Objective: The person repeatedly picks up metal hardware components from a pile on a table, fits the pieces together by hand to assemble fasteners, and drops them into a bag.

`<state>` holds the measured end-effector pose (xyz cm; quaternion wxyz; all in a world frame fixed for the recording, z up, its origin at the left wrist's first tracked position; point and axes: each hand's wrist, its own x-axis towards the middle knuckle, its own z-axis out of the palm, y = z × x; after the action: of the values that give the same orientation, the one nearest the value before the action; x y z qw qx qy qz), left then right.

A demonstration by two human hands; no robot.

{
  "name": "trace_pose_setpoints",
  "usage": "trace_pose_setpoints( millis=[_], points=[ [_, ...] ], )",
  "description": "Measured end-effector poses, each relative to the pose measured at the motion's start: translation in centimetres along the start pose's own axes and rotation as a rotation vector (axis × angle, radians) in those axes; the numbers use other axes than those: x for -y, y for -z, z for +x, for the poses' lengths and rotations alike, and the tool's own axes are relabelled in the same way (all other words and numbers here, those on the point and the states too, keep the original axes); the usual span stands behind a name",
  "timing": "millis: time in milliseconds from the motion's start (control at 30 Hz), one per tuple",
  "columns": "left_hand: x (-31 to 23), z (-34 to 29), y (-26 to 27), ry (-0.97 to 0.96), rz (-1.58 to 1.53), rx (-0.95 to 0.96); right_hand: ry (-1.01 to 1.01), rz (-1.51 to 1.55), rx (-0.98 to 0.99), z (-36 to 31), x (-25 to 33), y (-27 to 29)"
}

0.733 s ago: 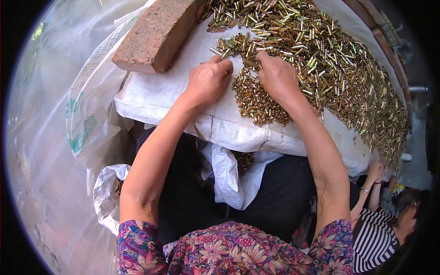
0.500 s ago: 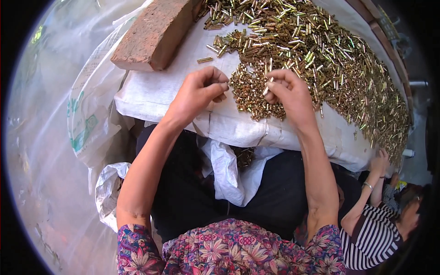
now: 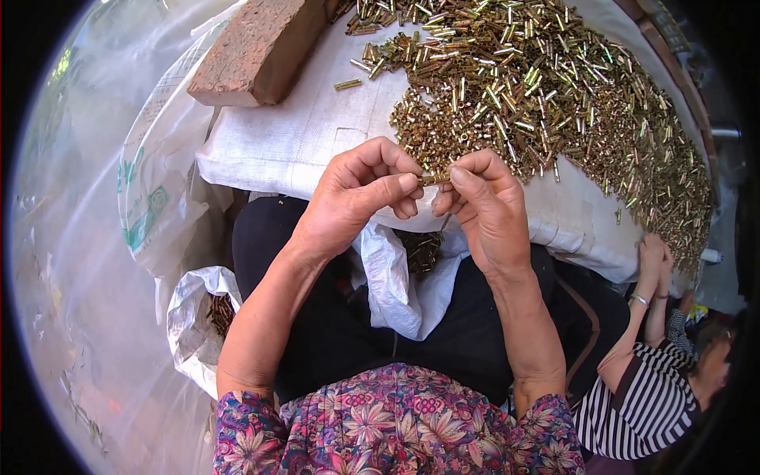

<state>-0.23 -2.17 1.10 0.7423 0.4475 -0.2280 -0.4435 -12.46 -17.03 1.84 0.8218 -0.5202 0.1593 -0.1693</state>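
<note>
My left hand (image 3: 366,186) and my right hand (image 3: 487,202) meet fingertip to fingertip at the front edge of the white woven sheet. Pinched between them is a small brass-coloured metal tube (image 3: 431,180), its ends partly covered by my fingers; both hands grip it. Just beyond lies a heap of short brass-coloured pieces (image 3: 427,131). Longer tubes of the same colour (image 3: 507,71) spread out behind and to the right. One loose tube (image 3: 347,84) rests apart on the sheet (image 3: 277,146).
A reddish brick (image 3: 249,59) sits at the far left of the sheet. In my lap is a white bag (image 3: 388,277) with dark metal pieces; another open bag (image 3: 194,317) stands left. A co-worker in stripes (image 3: 645,396) reaches to the heap's right end.
My hands have come together and nearer to me, from apart over the sheet. The tube, formerly in my right fingers alone, is now between both hands. The view has shifted slightly.
</note>
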Motion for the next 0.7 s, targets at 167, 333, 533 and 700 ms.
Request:
trace_pose_setpoints(
  millis=[167, 333, 533, 700],
  points=[
    [0.5, 0.0, 0.1, 0.009, -0.072, 0.02, -0.066, 0.161, -0.007, -0.6, -0.6, 0.1],
    [-0.1, -0.4, 0.0, -0.009, 0.079, 0.034, -0.18, 0.394, 0.008, -1.1, -1.4, 0.4],
    [-0.6, -1.0, -0.9, -0.045, 0.38, 0.0, -0.168, 0.23, -0.044, -1.7, -1.0, 0.2],
    [0.0, -1.3, -1.0, -0.037, 0.421, -0.033, -0.155, 0.18, 0.009, -2.6, -2.1, 1.4]
  ],
)
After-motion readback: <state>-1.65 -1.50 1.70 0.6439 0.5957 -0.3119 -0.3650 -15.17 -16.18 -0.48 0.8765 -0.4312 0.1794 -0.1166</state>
